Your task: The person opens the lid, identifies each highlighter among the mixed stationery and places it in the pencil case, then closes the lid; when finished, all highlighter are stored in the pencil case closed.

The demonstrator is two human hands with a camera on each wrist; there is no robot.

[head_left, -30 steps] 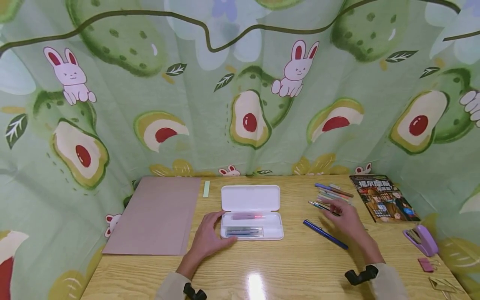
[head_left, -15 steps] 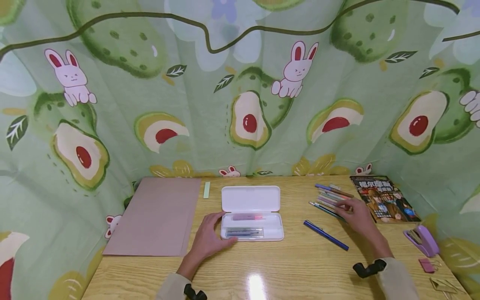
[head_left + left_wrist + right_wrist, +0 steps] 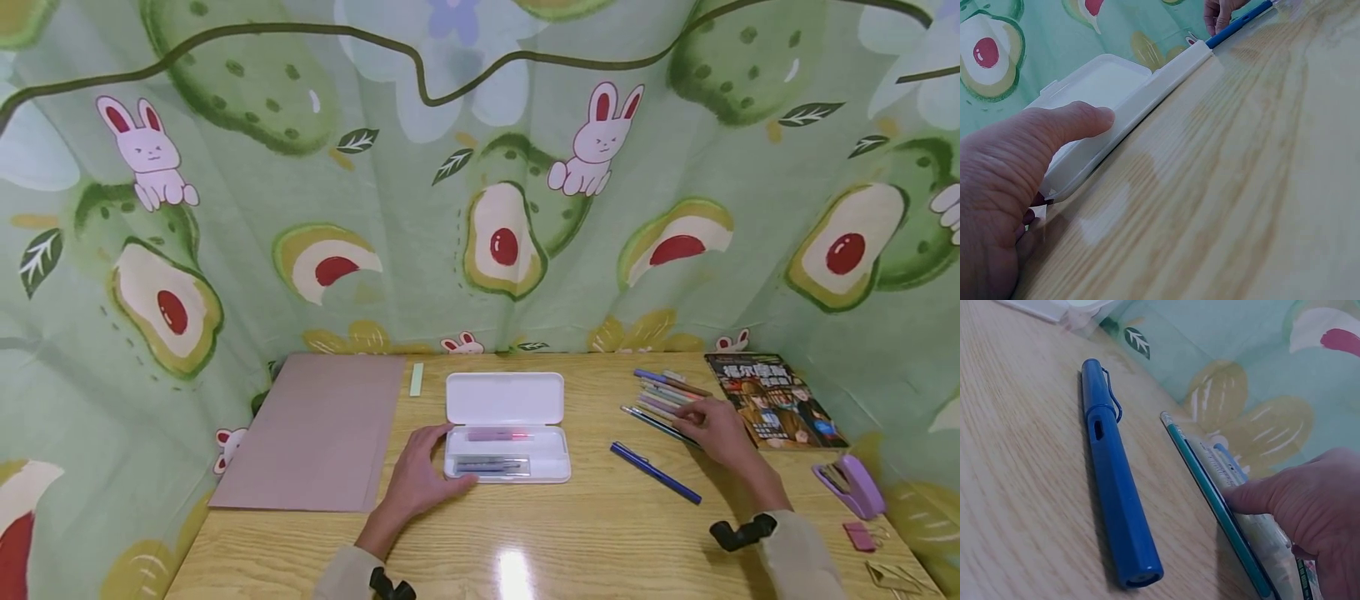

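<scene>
My left hand (image 3: 423, 473) grips the left end of an open white pencil case (image 3: 561, 467), thumb along its front wall. A pinkish pen or slim case (image 3: 491, 434) and a clear box of dark, slender refills (image 3: 491, 466) lie inside it. My right hand (image 3: 722, 433) is over the pens at the right, its thumb (image 3: 1250, 497) against the pencils (image 3: 652, 421), which it seems to pinch. One is teal with a white eraser end; my other fingertips are largely hidden. Nearer me lies a blue pen (image 3: 656, 472) with a clip.
Several pens and markers (image 3: 663, 392) lie behind the pencils. A comic-style book (image 3: 776, 404), a purple stapler (image 3: 855, 487), a pink binder clip (image 3: 860, 536) and a gold clip (image 3: 892, 575) line the right side. A brownish folder (image 3: 307, 433) and a pale green strip (image 3: 416, 379) are left.
My right hand has moved right along the pencils, from their eraser ends toward their other ends, then held still. The left hand has stayed at the pencil case.
</scene>
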